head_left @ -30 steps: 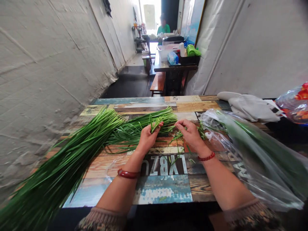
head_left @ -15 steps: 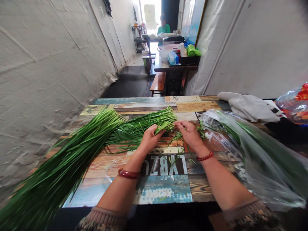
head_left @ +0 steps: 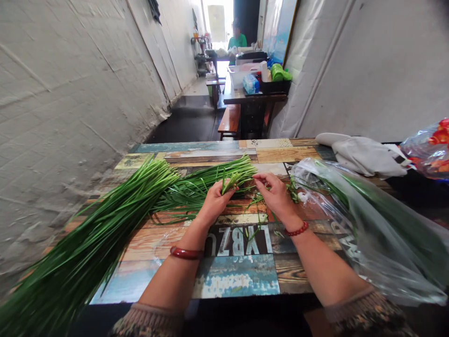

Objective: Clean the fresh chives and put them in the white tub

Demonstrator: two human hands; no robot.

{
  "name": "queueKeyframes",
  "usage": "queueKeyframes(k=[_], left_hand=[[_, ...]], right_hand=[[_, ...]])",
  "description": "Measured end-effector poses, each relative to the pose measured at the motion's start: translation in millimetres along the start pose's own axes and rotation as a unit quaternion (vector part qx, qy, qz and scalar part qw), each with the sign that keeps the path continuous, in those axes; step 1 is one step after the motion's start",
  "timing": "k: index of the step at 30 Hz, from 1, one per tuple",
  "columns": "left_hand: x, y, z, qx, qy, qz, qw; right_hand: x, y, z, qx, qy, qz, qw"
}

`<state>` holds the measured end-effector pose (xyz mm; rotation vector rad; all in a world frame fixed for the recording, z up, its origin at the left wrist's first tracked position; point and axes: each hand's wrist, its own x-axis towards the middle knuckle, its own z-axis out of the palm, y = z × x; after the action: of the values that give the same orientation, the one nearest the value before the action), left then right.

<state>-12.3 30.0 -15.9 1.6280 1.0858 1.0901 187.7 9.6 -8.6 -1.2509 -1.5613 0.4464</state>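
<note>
My left hand (head_left: 217,199) is closed round a small bunch of garlic chives (head_left: 233,181), its pale stem ends pointing up and right. Just right of those ends my right hand (head_left: 275,192) is pinched at the fingertips; whatever is between them is too small to make out. A loose pile of chives (head_left: 210,175) lies behind my left hand. To the left rests a large bundle of chives (head_left: 115,224), its leaves hanging over the near edge. Torn bits of leaf (head_left: 259,196) are scattered under and between my hands.
A clear plastic bag (head_left: 372,234) with more chives lies along the right of the patterned wood table (head_left: 242,276). Behind it are a grey-white cloth (head_left: 361,154) and a red-patterned plastic package (head_left: 430,150). Farther off stand a bench (head_left: 229,119), a loaded table (head_left: 242,96) and a person in green (head_left: 237,41).
My left hand has shifted slightly left and down, tilting the small bunch more upright. My right hand has moved a little left and stays pinched near the stem ends.
</note>
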Motion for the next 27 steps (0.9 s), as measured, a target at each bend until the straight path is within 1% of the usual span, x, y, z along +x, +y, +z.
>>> queueKeyframes(k=[3,6,11,16,21,27], left_hand=[[-0.1,0.9,0.7,0.026,-0.024,0.000,0.999],[-0.2,3.4,1.3,0.067,-0.041,0.008,0.997],[-0.1,4.2,2.1,0.094,-0.047,0.012,0.994],[-1.0,4.3,3.6,0.098,-0.055,0.008,0.994],[-1.5,5.5,3.5,0.096,-0.059,0.007,0.994],[-0.6,5.6,2.2,0.095,-0.049,0.008,0.994]], right_hand=[[-2.6,-4.0,5.0,0.036,-0.009,0.002,0.999],[-5.4,-7.7,9.4,0.049,-0.017,-0.001,0.999],[-7.2,-9.6,13.0,0.056,-0.006,0.003,0.998],[-7.0,-6.4,16.3,0.065,-0.013,0.021,0.998],[-6.6,-7.2,16.6,0.066,-0.021,0.014,0.998],[-6.2,-8.4,15.6,0.071,-0.029,0.011,0.997]])
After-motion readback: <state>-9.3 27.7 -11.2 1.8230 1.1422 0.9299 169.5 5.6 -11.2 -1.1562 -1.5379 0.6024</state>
